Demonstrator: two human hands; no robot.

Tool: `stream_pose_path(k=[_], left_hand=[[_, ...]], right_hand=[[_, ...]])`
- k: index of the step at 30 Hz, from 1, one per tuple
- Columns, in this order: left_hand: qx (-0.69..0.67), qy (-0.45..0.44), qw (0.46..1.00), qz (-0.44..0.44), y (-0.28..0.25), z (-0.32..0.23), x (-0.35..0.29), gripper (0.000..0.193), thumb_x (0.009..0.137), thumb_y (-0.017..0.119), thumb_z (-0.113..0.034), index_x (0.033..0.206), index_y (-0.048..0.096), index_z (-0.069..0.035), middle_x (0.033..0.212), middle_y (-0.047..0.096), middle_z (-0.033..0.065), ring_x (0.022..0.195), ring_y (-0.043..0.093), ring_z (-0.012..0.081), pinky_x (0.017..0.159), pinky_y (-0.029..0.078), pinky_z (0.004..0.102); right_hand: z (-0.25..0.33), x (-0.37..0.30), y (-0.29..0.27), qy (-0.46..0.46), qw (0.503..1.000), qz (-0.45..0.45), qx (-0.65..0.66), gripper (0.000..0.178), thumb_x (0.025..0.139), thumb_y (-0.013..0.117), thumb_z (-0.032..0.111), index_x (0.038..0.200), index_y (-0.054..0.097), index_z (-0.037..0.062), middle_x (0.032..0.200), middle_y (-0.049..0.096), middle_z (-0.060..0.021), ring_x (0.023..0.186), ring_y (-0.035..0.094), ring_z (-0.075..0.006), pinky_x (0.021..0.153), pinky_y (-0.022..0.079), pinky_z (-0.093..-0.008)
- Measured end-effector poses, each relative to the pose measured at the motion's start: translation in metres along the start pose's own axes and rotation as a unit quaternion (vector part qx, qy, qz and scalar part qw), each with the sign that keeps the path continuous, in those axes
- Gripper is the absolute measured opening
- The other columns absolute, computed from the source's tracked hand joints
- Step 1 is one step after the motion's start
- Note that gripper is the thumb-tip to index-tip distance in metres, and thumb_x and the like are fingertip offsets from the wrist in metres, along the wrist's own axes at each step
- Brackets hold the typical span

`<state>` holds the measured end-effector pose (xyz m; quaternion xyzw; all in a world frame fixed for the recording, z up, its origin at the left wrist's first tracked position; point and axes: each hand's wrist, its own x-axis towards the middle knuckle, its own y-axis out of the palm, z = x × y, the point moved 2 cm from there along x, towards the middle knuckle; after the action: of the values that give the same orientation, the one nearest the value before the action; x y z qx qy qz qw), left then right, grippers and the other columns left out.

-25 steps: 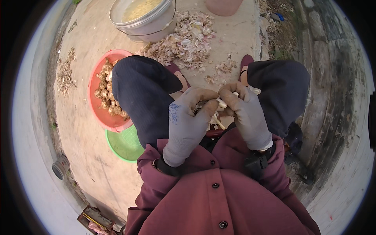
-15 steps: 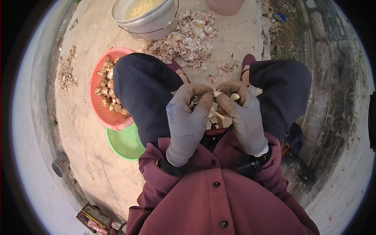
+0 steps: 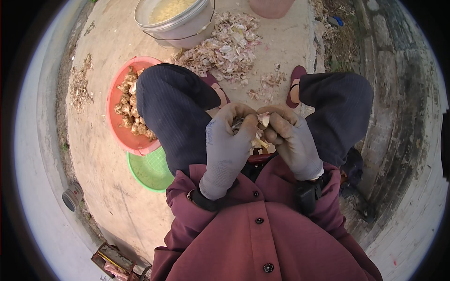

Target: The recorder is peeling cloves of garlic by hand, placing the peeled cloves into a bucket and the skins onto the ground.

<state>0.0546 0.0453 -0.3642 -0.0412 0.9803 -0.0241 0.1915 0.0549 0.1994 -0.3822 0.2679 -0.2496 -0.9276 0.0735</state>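
My two hands, in grey gloves with brown-stained fingertips, meet between my knees. A pale garlic clove with pinkish skin (image 3: 264,120) stands up between the fingertips. My left hand (image 3: 229,140) is closed, thumb and forefinger at the clove's left side. Something dark grey sits inside its curled fingers; I cannot make out what. My right hand (image 3: 293,138) is closed too, pinching the clove from the right. Pale garlic pieces with stalk or skin (image 3: 258,140) show below the fingertips, partly hidden by the hands.
By my left knee, a red basin (image 3: 114,119) holds several garlic bulbs (image 3: 125,108), with a green basket (image 3: 150,171) beside it. Ahead are a white bucket (image 3: 180,30) of pale cloves in liquid, a heap of garlic skins (image 3: 229,47) and a pink bucket (image 3: 272,7).
The right fingers have curled in, and the white peeled clove seen in them earlier no longer shows. A skin-covered clove now stands between the fingertips. Both hands shifted slightly right.
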Motion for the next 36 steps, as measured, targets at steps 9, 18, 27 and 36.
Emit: stream_pose_path(k=[9,18,27,36], left_hand=[[-0.044,-0.012,0.998,0.035,0.002,0.005,0.003,0.012,0.097,0.06,-0.008,0.1,0.065,0.003,0.082,0.064,0.0007,0.065,0.056,0.0039,0.057,0.044,0.0195],[-0.292,-0.06,0.949,0.103,-0.001,-0.004,0.0,0.015,0.097,0.063,-0.009,0.105,0.064,0.003,0.087,0.066,0.0022,0.075,0.062,0.0074,0.066,0.051,0.0215],[-0.036,-0.018,0.999,0.029,-0.011,-0.005,0.006,0.021,0.091,0.064,-0.007,0.109,0.067,0.002,0.089,0.069,0.0044,0.076,0.061,0.0068,0.068,0.05,0.022],[0.07,0.1,0.992,-0.006,0.002,-0.01,-0.002,0.016,0.088,0.069,-0.005,0.102,0.068,0.0,0.092,0.068,0.009,0.082,0.066,0.0158,0.074,0.052,0.0286]], right_hand=[[0.003,0.001,0.004,-0.026,0.991,-0.031,-0.129,0.04,0.106,0.055,0.031,0.126,0.061,-0.0031,0.089,0.058,0.0001,0.069,0.045,-0.0022,0.064,0.04,-0.0189],[-0.009,0.008,-0.013,0.023,0.978,0.079,0.19,0.037,0.104,0.06,0.027,0.126,0.057,-0.0031,0.092,0.058,-0.0002,0.068,0.044,-0.0026,0.058,0.037,-0.0182],[0.007,0.005,-0.008,-0.034,0.999,-0.008,0.033,0.038,0.105,0.059,0.028,0.127,0.061,-0.0022,0.093,0.06,-0.0005,0.073,0.047,-0.0034,0.062,0.04,-0.0188],[0.001,-0.002,0.001,-0.059,0.998,-0.008,-0.037,0.038,0.103,0.062,0.032,0.124,0.064,0.0002,0.081,0.058,0.0021,0.074,0.051,-0.0043,0.066,0.044,-0.0203]])
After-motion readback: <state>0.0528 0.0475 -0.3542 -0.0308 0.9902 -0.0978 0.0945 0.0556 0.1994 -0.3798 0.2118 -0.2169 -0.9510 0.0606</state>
